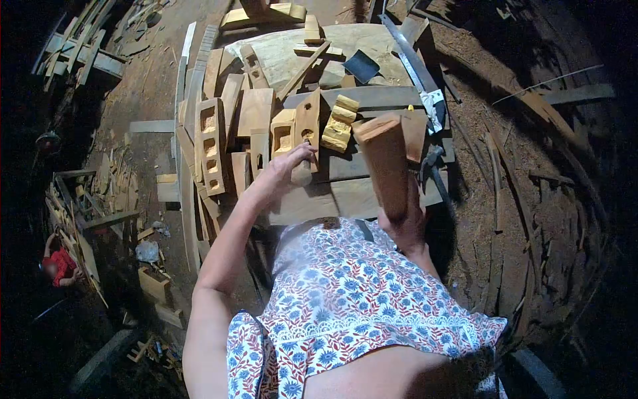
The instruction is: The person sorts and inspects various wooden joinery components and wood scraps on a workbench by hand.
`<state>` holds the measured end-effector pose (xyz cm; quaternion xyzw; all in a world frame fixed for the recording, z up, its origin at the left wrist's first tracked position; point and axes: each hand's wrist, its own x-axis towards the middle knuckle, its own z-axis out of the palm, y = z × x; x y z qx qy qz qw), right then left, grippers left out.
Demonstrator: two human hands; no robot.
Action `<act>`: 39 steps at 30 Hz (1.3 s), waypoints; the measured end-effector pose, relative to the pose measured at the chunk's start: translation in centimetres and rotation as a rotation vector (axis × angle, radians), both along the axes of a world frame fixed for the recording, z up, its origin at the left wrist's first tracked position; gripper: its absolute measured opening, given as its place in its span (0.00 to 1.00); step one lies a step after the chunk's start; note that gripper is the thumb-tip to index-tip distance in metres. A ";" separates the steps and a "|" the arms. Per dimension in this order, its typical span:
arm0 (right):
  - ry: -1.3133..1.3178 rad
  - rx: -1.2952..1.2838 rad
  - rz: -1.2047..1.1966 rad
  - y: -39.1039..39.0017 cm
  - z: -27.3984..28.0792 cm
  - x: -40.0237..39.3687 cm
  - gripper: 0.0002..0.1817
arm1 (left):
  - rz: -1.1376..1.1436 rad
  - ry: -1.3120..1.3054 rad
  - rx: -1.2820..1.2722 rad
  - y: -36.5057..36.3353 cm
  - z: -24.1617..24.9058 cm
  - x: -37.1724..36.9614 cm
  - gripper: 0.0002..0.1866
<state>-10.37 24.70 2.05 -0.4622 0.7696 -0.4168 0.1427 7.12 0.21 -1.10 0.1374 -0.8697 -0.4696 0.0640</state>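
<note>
Flowered top [359,286] below me; right hand [407,229] gripping the wood block [384,159], tilted over the counter [339,199]: best held firm, steady. Left hand [284,165] at the holed block [308,120]; its grip I can't tell.

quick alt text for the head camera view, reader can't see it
A person's right hand grips a thick wooden block over a cluttered bench, the left hand close to a block with holes. Other cut blocks lie nearby, a handsaw along the right edge.
</note>
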 end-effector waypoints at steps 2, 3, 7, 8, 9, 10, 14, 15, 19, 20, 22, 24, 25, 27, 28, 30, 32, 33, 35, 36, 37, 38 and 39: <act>-0.081 -0.061 0.100 -1.4 1.2 0.9 0.40 | 0.016 -0.090 -0.003 0.0 1.3 -0.6 0.30; -0.181 -0.050 0.169 -1.7 0.7 1.2 0.37 | 0.011 -0.089 -0.006 -0.1 1.4 -0.8 0.30; 0.131 0.108 0.393 -4.9 -0.3 2.8 0.44 | 0.025 -0.145 0.131 -0.6 -1.8 -0.1 0.34; 0.100 0.088 0.413 -5.0 -0.3 3.2 0.46 | 0.006 -0.125 0.028 -0.6 -2.0 0.0 0.33; 0.072 0.066 0.438 -5.0 -0.3 3.4 0.48 | -0.008 -0.100 -0.076 -0.8 -2.2 -0.2 0.31; 0.055 0.124 0.473 -4.9 1.2 3.5 0.47 | 0.010 -0.128 0.036 -0.9 -2.2 -0.5 0.27; 0.101 -0.119 0.469 -6.0 0.4 3.5 0.47 | 0.019 -0.132 0.003 0.1 0.8 -0.6 0.28; 0.103 0.013 0.434 -6.6 -0.7 3.6 0.48 | -0.032 -0.104 -0.024 -0.1 0.1 -0.9 0.30; 0.098 0.042 0.407 -5.6 -1.0 3.2 0.48 | -0.055 -0.171 0.056 0.9 -3.7 -0.7 0.26; 0.095 0.049 0.398 -5.3 -1.2 2.9 0.54 | -0.032 -0.145 0.253 1.6 -5.4 -0.7 0.22; 0.104 0.037 0.298 -4.9 -1.5 2.2 0.53 | -0.053 -0.104 -0.153 4.4 -2.3 0.5 0.15; 0.083 0.006 0.116 -4.5 -1.5 1.5 0.51 | -0.151 0.024 -0.486 4.6 -7.9 1.9 0.14; 0.080 0.029 0.068 -3.7 -2.0 0.7 0.48 | -0.147 0.020 -0.486 4.6 -7.8 1.9 0.14; 0.029 0.113 -0.118 -2.5 -1.4 0.1 0.45 | 0.313 0.156 0.357 5.3 -7.7 1.7 0.14; 0.046 0.089 -0.148 -1.8 -1.8 -0.4 0.45 | 0.328 0.234 0.080 4.8 -6.5 1.5 0.17; 0.046 0.080 -0.203 -0.8 -2.0 -1.2 0.45 | 0.459 0.272 0.162 2.9 -5.5 1.3 0.15; -0.029 0.077 -0.228 -0.1 -1.6 -1.4 0.44 | 0.488 0.349 0.066 1.8 -2.4 0.5 0.16; -0.063 0.100 -0.255 0.3 -2.1 -1.6 0.43 | 0.488 0.351 0.068 1.7 -1.9 0.5 0.16; -0.072 0.117 -0.265 0.7 -2.6 -1.5 0.43 | 0.478 0.319 0.068 1.2 -0.4 0.4 0.17; -0.084 0.136 -0.275 0.8 -2.7 -1.4 0.43 | 0.500 0.354 0.057 1.3 -0.9 0.1 0.20; -0.086 0.133 -0.278 0.7 -2.7 -1.3 0.43 | 0.497 0.352 0.055 1.4 -1.0 0.2 0.20; -0.080 0.101 -0.249 0.4 -2.4 -1.1 0.43 | 0.476 0.319 0.072 1.6 -1.1 0.2 0.20; -0.072 0.068 -0.220 0.2 -2.1 -0.8 0.43 | 0.455 0.286 0.090 1.8 -1.0 0.2 0.19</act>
